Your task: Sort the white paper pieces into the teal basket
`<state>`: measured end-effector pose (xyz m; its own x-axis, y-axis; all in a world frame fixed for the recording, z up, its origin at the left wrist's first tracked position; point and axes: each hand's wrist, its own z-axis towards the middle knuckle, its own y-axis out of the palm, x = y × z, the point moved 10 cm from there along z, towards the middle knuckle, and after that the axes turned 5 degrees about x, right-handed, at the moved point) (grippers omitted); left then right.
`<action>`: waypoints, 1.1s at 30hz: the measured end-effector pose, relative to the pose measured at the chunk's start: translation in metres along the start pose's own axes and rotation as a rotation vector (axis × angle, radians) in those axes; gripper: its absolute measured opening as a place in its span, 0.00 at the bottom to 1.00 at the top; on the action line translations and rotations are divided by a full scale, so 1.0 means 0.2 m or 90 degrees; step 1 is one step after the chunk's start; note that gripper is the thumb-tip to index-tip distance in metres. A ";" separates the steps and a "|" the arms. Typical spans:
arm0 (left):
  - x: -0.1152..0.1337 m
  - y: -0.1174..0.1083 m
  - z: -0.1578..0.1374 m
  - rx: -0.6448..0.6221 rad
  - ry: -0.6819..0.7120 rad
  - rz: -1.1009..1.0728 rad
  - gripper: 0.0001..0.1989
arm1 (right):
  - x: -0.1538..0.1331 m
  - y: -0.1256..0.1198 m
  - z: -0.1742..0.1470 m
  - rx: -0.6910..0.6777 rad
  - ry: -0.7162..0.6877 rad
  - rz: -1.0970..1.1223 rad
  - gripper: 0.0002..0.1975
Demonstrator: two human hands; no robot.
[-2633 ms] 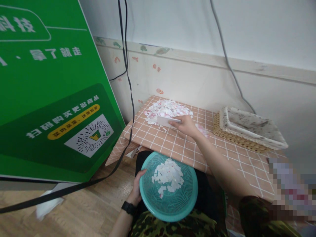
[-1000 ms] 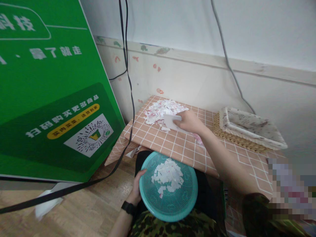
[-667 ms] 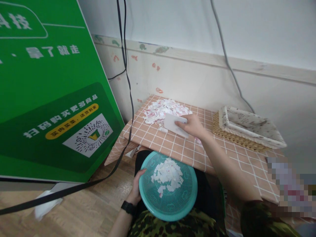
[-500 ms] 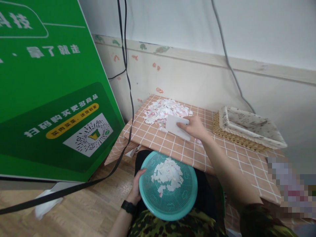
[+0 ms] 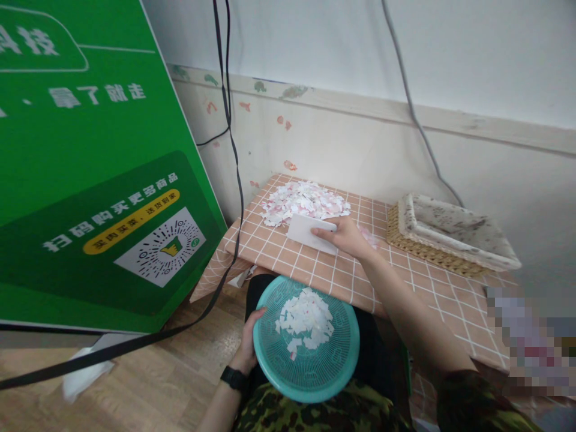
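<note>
My left hand [image 5: 252, 336] grips the left rim of a round teal plastic basket [image 5: 310, 378], which rests on my lap below the table edge. Torn white paper scraps [image 5: 306, 318] lie in its middle. Over the table, my right hand [image 5: 344, 235] is closed on a flat white scraper card [image 5: 306, 233], thumb on the near face. The card is tilted at the front of a heap of white and pink paper scraps [image 5: 310, 198], covering a little of it. A few pinkish scraps [image 5: 369, 237] lie just right of my right hand.
A checked tablecloth [image 5: 432, 300] covers the table. Toward the back right stands a cloth-lined wicker basket [image 5: 450, 240]. On the left is a green sign panel [image 5: 90, 150], with a black strap [image 5: 240, 198] hanging before it. A grey cable [image 5: 414, 114] runs down the wall.
My right hand and the card have moved left and slightly nearer to me along the front of the heap. My left hand and the teal basket have stayed in place.
</note>
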<state>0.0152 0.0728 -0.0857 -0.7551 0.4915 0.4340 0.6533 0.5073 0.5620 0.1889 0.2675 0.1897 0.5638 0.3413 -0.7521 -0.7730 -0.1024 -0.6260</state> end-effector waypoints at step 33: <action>0.01 0.01 -0.03 0.007 0.000 0.018 0.13 | 0.07 -0.02 0.02 0.063 0.032 0.045 0.16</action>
<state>0.0150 0.0714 -0.0800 -0.7365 0.5054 0.4496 0.6748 0.5016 0.5414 0.1992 0.2762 0.1830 0.5184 0.2894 -0.8047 -0.8350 -0.0318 -0.5493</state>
